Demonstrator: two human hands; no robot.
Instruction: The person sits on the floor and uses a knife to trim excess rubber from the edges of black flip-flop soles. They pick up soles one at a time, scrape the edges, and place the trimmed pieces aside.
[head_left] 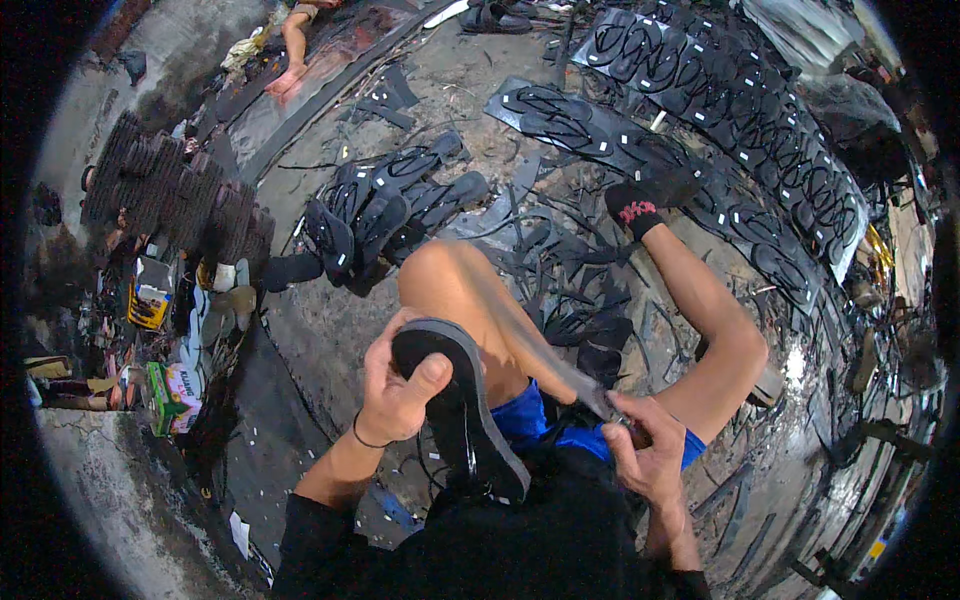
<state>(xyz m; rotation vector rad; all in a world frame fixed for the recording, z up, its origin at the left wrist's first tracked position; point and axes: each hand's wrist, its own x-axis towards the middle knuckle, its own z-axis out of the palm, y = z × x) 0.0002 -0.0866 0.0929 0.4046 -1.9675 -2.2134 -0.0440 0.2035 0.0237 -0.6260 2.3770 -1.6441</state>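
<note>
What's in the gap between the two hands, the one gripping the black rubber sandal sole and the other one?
In the head view, a long blurred knife blade held by the right hand crosses toward the black sandal sole in the left hand, above blue shorts.

**One head-worn fisheye, looking straight down**

A single view comes from the left camera on the person's head, aimed steeply down over the lap. It sits close: the left hand and right hand fill the lower centre, forearms entering from six o'clock. The bent knee lies near centre, the foot reaching toward one o'clock. The concrete floor spreads outward, its straight edges bowing near the black circular rim. Rows of black sandals curve along one to three o'clock. No second view overlaps.
</note>
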